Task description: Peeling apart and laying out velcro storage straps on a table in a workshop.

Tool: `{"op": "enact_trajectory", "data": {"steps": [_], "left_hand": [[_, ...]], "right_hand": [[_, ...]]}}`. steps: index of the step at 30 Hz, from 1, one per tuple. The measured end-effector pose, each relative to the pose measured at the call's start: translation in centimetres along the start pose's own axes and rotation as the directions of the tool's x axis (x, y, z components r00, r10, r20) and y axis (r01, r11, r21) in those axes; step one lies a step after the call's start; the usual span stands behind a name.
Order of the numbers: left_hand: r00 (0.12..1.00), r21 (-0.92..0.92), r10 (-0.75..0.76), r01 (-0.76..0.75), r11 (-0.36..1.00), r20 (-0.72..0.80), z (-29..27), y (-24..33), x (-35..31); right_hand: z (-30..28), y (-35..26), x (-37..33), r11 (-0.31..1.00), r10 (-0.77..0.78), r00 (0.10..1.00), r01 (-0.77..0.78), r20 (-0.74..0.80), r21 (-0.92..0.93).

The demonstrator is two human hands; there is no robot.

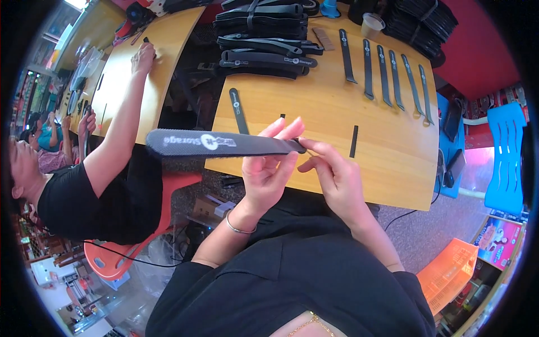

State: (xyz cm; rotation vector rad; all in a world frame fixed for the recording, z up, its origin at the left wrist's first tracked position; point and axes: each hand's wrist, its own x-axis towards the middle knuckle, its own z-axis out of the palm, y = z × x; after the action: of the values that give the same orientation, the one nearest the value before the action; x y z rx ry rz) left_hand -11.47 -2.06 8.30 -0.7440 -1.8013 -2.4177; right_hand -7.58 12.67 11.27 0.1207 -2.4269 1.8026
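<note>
A long black fabric strap (185, 143) with white print, rounded at its far left end, is held above the table. It looks like a hook-and-loop strap. My left hand (266, 174) grips it near its narrow right end, between thumb and fingers. At that narrow tip, my right hand (337, 174) pinches with thumb and forefinger; the exact fold there is partly hidden by the fingers. Beyond them on the table lie a similar strap (238, 112) and a short black strip (353, 140). Another small dark piece (282, 116) shows just behind my left fingertips.
Several printed straps (384, 76) lie in a row at the table's (314, 101) far right. Bundled straps (261, 39) are stacked at the back, with another pile (424, 25) and a cup (371, 25) to their right. A co-worker (95, 185) sits at the left table. A blue chair (504, 157) stands right.
</note>
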Motion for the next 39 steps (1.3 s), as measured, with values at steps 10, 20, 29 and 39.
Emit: {"op": "enact_trajectory", "data": {"steps": [10, 20, 29, 39], "left_hand": [[0.991, -0.043, -0.109, 0.106, 0.993, -0.081, 0.2, -0.2, 0.3], [0.972, -0.112, -0.024, -0.002, 0.994, -0.233, 1.1, -1.7, 1.0], [0.997, 0.412, 0.046, -0.016, 0.911, -0.063, 0.3, -2.7, 1.1], [0.99, 0.479, 0.073, -0.121, 0.87, 0.116, -0.9, -2.4, 1.5]], "right_hand": [[2.1, 1.5, 0.2, 0.99, -0.138, 0.979, 0.14, -0.152, 0.002], [2.4, 2.1, 0.9, 0.993, -0.116, 0.977, 0.113, -0.181, -0.025], [2.0, 2.3, 1.3, 0.979, -0.166, 0.96, 0.134, -0.225, -0.153], [1.4, 3.0, 1.1, 0.995, -0.053, 0.985, 0.037, -0.165, -0.095]]}}
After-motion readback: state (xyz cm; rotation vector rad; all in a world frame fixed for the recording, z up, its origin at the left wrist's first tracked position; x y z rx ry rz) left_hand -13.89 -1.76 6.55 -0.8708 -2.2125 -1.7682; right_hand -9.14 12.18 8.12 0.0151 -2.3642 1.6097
